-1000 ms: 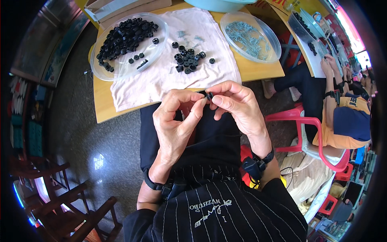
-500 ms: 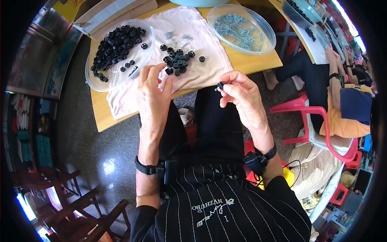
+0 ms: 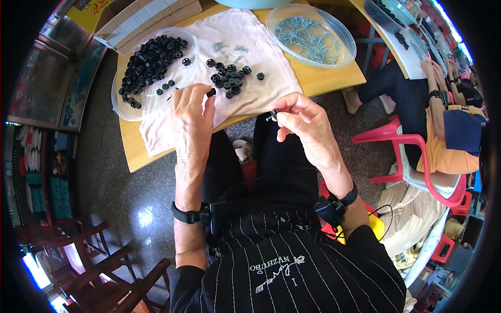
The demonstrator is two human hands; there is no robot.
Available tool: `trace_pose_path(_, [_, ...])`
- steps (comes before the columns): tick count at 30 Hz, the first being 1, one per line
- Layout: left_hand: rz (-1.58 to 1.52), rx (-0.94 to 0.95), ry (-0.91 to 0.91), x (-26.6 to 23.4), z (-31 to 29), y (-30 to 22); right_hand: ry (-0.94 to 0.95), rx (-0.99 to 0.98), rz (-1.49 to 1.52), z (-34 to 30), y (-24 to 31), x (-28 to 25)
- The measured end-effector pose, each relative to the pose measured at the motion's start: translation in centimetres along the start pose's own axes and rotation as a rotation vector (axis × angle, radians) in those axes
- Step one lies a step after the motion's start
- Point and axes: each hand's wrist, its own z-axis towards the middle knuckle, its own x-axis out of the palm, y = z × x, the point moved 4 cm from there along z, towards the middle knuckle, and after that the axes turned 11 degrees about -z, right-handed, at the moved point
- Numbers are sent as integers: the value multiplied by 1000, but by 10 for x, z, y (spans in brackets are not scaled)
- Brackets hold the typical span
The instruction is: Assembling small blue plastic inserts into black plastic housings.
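My right hand point(image 3: 303, 121) is closed in a pinch on a small black plastic knob point(image 3: 275, 112), just off the table's front edge. A thin metal screw point(image 3: 269, 119) sticks out of that knob. My left hand point(image 3: 191, 117) is over the cloth's front left, with its thumb and forefinger closed on another black knob point(image 3: 211, 92). Beside those fingertips lies a loose heap of black knobs point(image 3: 229, 76) on the pale pink cloth point(image 3: 255, 39). A few loose screws point(image 3: 239, 49) are scattered behind the heap.
A clear round tray point(image 3: 118, 107) heaped with black knobs stands at the left. Another clear tray point(image 3: 348, 61) holding many screws is at the right on the wooden table point(image 3: 350, 78). A cardboard box point(image 3: 151, 21) stands at the back left. Another person sits right of a pink chair point(image 3: 389, 136).
My left hand has drawn slightly left with a black knob between thumb and finger. My right hand has moved a little left, and the screw in its knob now shows more clearly.
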Motion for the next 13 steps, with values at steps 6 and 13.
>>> trace_pose_path(6, [130,142,131,-4,1,-6,18,-72,-107,4,3,13])
trace_pose_path(13, [-513,-351,11,-8,-11,8,60,-28,-139,14,4,24])
